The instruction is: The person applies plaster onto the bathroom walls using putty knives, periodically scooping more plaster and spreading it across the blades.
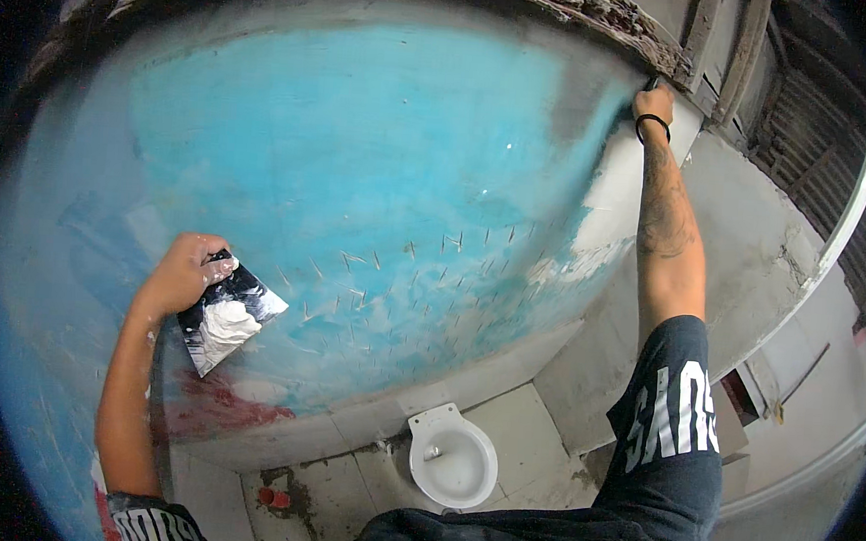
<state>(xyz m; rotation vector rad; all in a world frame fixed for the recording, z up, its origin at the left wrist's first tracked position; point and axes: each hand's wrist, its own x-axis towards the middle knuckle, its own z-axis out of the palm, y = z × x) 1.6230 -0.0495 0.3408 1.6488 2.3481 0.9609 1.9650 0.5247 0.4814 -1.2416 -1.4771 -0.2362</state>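
My left hand, flecked with white, grips a dark square putty board heaped with white paste, held in front of the blue-painted wall at the left. My right hand, with a black band at the wrist, reaches to the wall's upper right corner, closed on a small dark tool, mostly hidden by my fingers. A grey and whitish patch runs down the wall beside it. Scattered scratches mark the lower part of the blue paint.
A white toilet stands below on a tiled floor, with small red pipe pieces to its left. A rough wooden edge tops the wall. A grey partition stands at the right, under corrugated roofing.
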